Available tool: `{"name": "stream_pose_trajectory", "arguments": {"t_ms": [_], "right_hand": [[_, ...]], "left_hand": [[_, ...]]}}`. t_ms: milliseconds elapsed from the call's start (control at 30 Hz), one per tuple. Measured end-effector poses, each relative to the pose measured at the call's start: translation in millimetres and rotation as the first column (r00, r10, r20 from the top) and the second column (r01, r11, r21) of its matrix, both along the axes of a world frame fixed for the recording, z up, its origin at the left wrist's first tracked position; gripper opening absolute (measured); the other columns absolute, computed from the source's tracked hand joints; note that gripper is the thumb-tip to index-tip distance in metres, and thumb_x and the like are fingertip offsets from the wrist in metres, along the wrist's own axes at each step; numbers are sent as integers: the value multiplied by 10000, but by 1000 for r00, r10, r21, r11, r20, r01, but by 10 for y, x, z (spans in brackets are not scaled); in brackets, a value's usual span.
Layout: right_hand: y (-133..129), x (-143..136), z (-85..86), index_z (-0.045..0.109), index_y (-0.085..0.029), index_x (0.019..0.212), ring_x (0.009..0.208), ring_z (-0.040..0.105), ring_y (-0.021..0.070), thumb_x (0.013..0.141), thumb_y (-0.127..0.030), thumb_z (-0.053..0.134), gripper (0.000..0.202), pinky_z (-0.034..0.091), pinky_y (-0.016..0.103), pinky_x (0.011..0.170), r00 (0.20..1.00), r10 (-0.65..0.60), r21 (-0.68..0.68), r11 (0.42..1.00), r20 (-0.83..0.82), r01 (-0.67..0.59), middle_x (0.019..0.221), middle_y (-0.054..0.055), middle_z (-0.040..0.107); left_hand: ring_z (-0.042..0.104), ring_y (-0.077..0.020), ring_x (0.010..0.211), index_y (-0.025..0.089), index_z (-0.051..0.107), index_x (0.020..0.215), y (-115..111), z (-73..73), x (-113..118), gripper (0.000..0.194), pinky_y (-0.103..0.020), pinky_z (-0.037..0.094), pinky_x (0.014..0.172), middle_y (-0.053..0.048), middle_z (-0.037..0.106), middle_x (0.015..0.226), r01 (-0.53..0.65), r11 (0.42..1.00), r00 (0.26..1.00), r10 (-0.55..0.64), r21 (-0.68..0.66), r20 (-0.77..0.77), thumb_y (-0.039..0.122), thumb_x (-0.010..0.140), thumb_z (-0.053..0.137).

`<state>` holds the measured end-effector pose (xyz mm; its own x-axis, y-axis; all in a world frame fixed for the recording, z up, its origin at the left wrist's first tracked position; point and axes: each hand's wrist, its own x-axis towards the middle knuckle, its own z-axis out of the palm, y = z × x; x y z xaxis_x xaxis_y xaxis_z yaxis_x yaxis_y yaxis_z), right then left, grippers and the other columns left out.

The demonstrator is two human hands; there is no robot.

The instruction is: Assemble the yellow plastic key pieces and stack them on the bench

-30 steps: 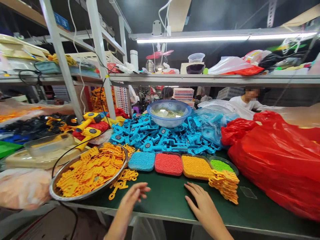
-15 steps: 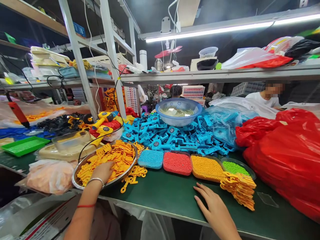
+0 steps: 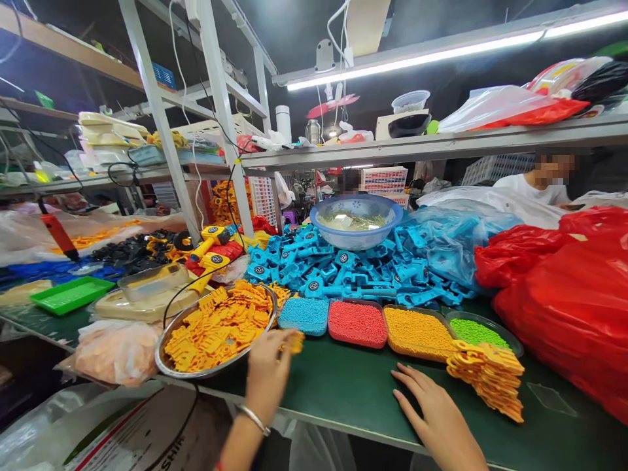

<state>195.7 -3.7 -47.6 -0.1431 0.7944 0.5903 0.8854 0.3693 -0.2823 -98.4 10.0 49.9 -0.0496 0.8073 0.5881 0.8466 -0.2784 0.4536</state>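
Observation:
My left hand (image 3: 269, 366) is closed on a small yellow plastic piece (image 3: 295, 343), just right of the metal bowl (image 3: 164, 366) heaped with yellow plastic pieces (image 3: 220, 327). My right hand (image 3: 432, 405) lies on the green table with its fingers spread and holds nothing. In front of it stand small trays of blue beads (image 3: 303, 316), red beads (image 3: 357, 322), yellow beads (image 3: 417, 331) and green beads (image 3: 477, 332). A stack of yellow pieces (image 3: 488, 376) leans at the right, beside the yellow and green trays.
Blue plastic parts (image 3: 338, 265) are piled behind the trays, with a blue basin (image 3: 356, 222) on top. A big red bag (image 3: 569, 301) bulges at the right. A green tray (image 3: 72, 294) and a clear bag (image 3: 118, 353) lie left. A person (image 3: 534, 183) sits beyond.
My left hand has come out of the metal bowl to the right, now with a yellow piece in its fingers. My right hand stays spread on the table. The view has shifted slightly.

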Motion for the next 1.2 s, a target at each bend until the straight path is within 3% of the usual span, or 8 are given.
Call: {"name": "stream_pose_trajectory", "arguments": {"t_ms": [167, 333, 500, 600, 733, 933, 1067, 1200], "right_hand": [[-4, 15, 38, 632, -250, 1036, 1032, 582, 220, 834, -439, 445, 333, 488, 365, 823, 999, 4, -75, 997, -37, -7, 1128, 34, 630], [-58, 9, 131, 583, -250, 1133, 1074, 555, 232, 826, -439, 461, 381, 472, 384, 849, 998, 20, -133, 991, -67, -29, 1151, 46, 616], [-160, 31, 287, 456, -316, 1269, 1095, 539, 214, 814, -477, 495, 485, 463, 364, 886, 974, 205, -236, 946, -97, -223, 1208, 28, 579], [-193, 35, 346, 550, -354, 1172, 1132, 507, 233, 797, -493, 518, 401, 442, 401, 918, 962, 261, -277, 921, -79, -273, 1217, 7, 573], [-198, 7, 362, 618, -347, 1080, 1126, 510, 242, 798, -487, 521, 330, 447, 427, 911, 964, 253, -271, 925, -84, -267, 1197, 16, 587], [-175, -26, 331, 641, -303, 1047, 1078, 547, 232, 805, -449, 523, 307, 458, 412, 897, 977, 177, -238, 950, -121, -202, 1159, 32, 613], [-164, -33, 325, 639, -288, 1047, 1085, 538, 222, 808, -412, 526, 293, 439, 391, 916, 975, 145, -266, 946, -171, -187, 1168, 33, 606], [-167, -47, 339, 645, -269, 1030, 1102, 516, 220, 815, -388, 517, 277, 409, 375, 934, 967, 118, -308, 933, -226, -186, 1180, 45, 595]], "left_hand": [[577, -190, 894, 260, 645, 942, -175, -333, 956, 239, -498, 336, 950, -13, 687, 898, 269, 954, 963, -269, -132, 23, 175, 843, 445], [538, -230, 991, 262, 631, 945, -166, -397, 1269, 207, -584, 236, 1006, 4, 694, 939, 296, 940, 955, -296, -170, 24, 164, 816, 502], [512, -227, 1050, 234, 600, 1029, -122, -391, 970, 264, -519, 338, 958, -30, 648, 1077, 146, 985, 982, -155, -89, -103, 165, 856, 412], [480, -259, 1107, 176, 562, 1113, -106, -437, 552, 311, -489, 373, 937, -94, 600, 1151, -72, 997, 976, 67, -15, -208, 205, 868, 373], [491, -308, 1108, 159, 548, 1125, -159, -583, -37, 373, -494, 405, 914, -148, 585, 1158, -325, 945, 907, 319, 25, -275, 315, 868, 327], [560, -280, 1063, 220, 590, 1055, -350, -752, -392, 367, -446, 461, 929, -71, 626, 1124, -159, 985, 985, 153, -65, -78, 406, 844, 354], [625, -290, 953, 214, 643, 965, -406, -775, -344, 333, -461, 527, 827, -81, 671, 1033, -95, 994, 993, 99, -56, 67, 357, 829, 376], [659, -243, 875, 235, 654, 974, -386, -760, -84, 293, -370, 561, 771, -39, 688, 1009, 6, 998, 988, 3, -58, 152, 390, 787, 491]]}}
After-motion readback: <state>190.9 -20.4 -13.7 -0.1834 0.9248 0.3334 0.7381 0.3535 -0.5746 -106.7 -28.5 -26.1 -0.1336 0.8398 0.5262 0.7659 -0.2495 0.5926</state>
